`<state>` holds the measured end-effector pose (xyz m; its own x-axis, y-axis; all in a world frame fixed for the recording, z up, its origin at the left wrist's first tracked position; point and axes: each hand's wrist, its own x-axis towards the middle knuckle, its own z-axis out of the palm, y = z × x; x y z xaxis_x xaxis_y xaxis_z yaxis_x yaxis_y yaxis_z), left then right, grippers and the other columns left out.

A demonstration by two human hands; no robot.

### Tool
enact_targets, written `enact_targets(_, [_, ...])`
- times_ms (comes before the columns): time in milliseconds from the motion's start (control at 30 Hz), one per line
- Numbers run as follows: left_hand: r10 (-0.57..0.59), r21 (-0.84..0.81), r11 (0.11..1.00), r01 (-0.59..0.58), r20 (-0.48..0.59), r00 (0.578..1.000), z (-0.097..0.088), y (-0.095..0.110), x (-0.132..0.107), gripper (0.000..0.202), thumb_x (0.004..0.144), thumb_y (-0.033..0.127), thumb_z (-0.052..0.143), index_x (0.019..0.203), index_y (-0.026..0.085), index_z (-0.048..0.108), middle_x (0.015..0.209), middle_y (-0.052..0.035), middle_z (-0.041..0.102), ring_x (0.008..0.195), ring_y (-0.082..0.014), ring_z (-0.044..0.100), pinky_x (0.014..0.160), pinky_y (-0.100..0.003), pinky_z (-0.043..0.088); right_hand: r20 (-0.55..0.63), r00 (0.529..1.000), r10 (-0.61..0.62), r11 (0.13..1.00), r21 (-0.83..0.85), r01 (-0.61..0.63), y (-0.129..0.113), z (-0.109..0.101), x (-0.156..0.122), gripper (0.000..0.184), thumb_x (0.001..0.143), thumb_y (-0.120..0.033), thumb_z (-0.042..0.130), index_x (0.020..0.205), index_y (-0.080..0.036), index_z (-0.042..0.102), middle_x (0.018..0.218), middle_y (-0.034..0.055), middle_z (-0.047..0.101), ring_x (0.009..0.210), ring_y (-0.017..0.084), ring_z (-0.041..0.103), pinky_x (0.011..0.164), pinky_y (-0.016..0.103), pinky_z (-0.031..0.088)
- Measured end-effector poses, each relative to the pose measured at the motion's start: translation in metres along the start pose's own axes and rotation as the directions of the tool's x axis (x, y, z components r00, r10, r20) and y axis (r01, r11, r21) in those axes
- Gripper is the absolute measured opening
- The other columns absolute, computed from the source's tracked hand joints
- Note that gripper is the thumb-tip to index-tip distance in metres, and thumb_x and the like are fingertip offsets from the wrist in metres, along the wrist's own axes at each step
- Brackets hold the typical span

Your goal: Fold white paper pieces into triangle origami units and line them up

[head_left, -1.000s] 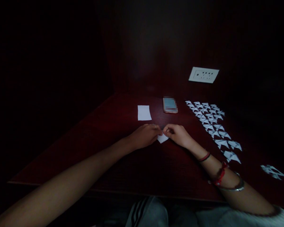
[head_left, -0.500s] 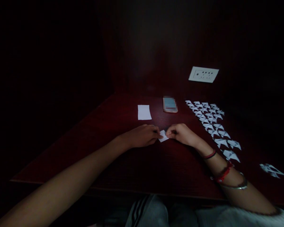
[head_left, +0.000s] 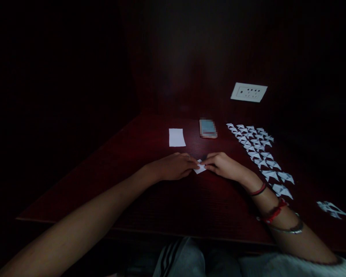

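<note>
Tabletop (head_left: 109,165): dark red, across the middle of the frame; light poor.
White folded pieces (head_left: 255,155): in rows, right of frame, well apart from both hands.
Left hand (head_left: 177,167): centre; fingers drawn together, pinching the small paper (head_left: 201,169) at its left side.
Right hand (head_left: 223,165): right of centre; fingertips pinching its right side.
Flat white sheet (head_left: 177,137): above left hand, untouched.
Small paper: centre, between fingertips.
Crease risk: skewed fold or tear, if the fingers pull unevenly.

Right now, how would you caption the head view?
Left hand and right hand touch a small white paper on a dark red table, folded paper shapes to the right.
</note>
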<state>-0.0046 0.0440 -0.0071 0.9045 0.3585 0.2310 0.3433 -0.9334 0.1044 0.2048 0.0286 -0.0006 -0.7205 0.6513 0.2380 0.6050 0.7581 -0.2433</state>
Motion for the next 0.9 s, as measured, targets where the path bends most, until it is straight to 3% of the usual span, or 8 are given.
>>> enact_targets(233, [-0.010, 0.013, 1.000, 0.010, 0.033, 0.999, -0.004, 0.003, -0.001, 0.035, 0.077, 0.014, 0.045, 0.110, 0.025, 0.047, 0.115, -0.0018, 0.047, 0.102, -0.0165, 0.043, 0.084, -0.029, 0.034, 0.057, 0.998, -0.041, 0.996, -0.070, 0.045, 0.000, 0.001, -0.002, 0.025, 0.077, -0.010, 0.043, 0.090, -0.019, 0.062, 0.077, 0.0038, 0.057, 0.070, 0.011, 0.053, 0.063, 0.023, 0.039])
enact_targets(533, [-0.014, -0.094, 0.995, 0.029, 0.159, 0.987, -0.004, -0.013, -0.003, 0.043, 0.078, 0.009, 0.038, 0.116, 0.026, 0.041, 0.120, 0.0038, 0.043, 0.109, -0.0134, 0.035, 0.090, -0.028, 0.028, 0.093, 0.994, -0.061, 0.996, -0.063, 0.067, 0.001, 0.000, -0.002, 0.025, 0.078, -0.011, 0.043, 0.097, -0.017, 0.059, 0.081, 0.0058, 0.057, 0.075, 0.012, 0.052, 0.066, 0.024, 0.039])
enact_targets(667, [-0.017, -0.100, 0.994, 0.033, 0.153, 0.988, -0.003, -0.014, -0.003, 0.044, 0.075, 0.006, 0.039, 0.115, 0.027, 0.042, 0.121, 0.0045, 0.043, 0.111, -0.0129, 0.033, 0.092, -0.029, 0.025, 0.097, 0.994, -0.053, 0.997, -0.056, 0.058, 0.001, 0.001, -0.002, 0.029, 0.079, -0.012, 0.043, 0.102, -0.020, 0.057, 0.083, 0.0049, 0.057, 0.075, 0.012, 0.052, 0.066, 0.024, 0.039])
enact_targets(900, [-0.006, -0.076, 0.997, 0.016, 0.135, 0.991, -0.004, -0.014, -0.002, 0.044, 0.074, 0.004, 0.040, 0.112, 0.026, 0.046, 0.117, 0.0039, 0.046, 0.109, -0.0129, 0.036, 0.092, -0.030, 0.025, 0.122, 0.991, -0.054, 0.997, -0.044, 0.060, 0.003, -0.001, -0.001, 0.024, 0.078, -0.013, 0.044, 0.095, -0.018, 0.061, 0.081, 0.0052, 0.058, 0.074, 0.012, 0.053, 0.067, 0.024, 0.038])
